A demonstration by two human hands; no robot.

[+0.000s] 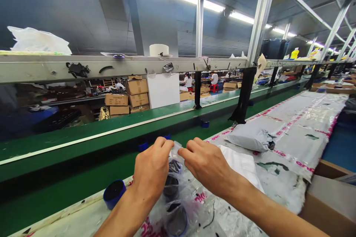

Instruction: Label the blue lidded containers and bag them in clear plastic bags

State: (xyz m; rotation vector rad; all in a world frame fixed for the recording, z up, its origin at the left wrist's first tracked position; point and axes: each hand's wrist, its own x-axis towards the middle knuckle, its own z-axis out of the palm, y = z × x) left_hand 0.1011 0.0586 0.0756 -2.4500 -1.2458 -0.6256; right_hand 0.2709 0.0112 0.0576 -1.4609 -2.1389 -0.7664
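Near the bottom centre, a clear plastic bag (175, 192) holds several dark round pieces in a column. My left hand (152, 166) pinches the top edge of this bag on its left side. Close beside it, my right hand (204, 161) has its fingers closed on the right side of the same edge. A blue and black round piece (114, 194) lies on the table edge, left of my left wrist. White folded bags (240, 163) lie under and beyond my right forearm.
A grey packed bag (249, 137) rests on the plastic-covered table (303, 118). Behind runs a green conveyor (178, 118) with blue round pieces (205, 123). A metal shelf beam (125, 67) crosses above. An open cardboard box (328, 207) stands at lower right.
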